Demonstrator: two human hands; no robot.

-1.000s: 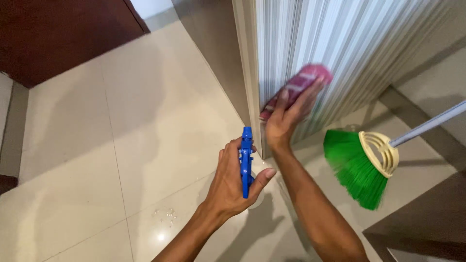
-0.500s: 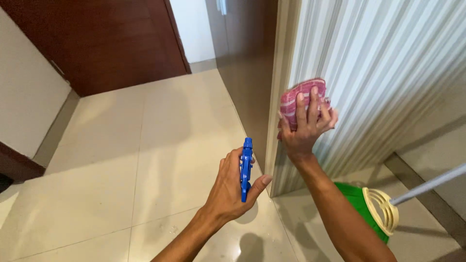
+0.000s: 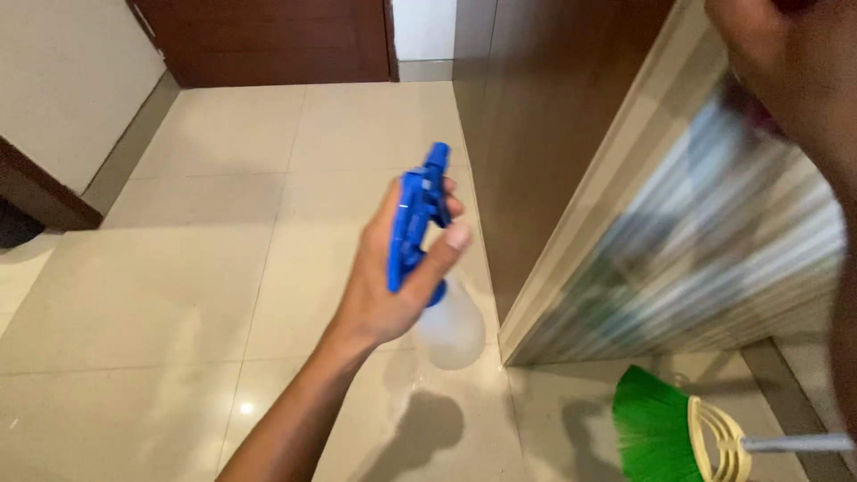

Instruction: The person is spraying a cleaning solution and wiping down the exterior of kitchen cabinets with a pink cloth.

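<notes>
Closest to the camera, the right hand [image 3: 786, 62] fills the top right corner, raised against the ribbed panel [image 3: 714, 250]. It is blurred and cut off by the frame, so whether it is open or closed cannot be told; a dark reddish patch under it may be a cloth, but that is unclear.

The left hand [image 3: 393, 277] is held out in mid-air over the floor [image 3: 205, 268], fingers closed around the blue trigger head of a spray bottle [image 3: 428, 268]. The thumb lies along the right side of the head, the nozzle points up and away, and the clear bottle body hangs below the hand, tilted toward the panel's lower corner.

At the bottom right a broom [image 3: 678, 437] lies on the floor, green bristles to the left, cream collar and grey handle running off to the right.

Beyond the hands, a brown door [image 3: 527, 134] edge stands beside the ribbed panel. Farther off, pale tiles run to a dark wooden door [image 3: 268, 40] at the top, with a cream wall [image 3: 71, 80] at the left.
</notes>
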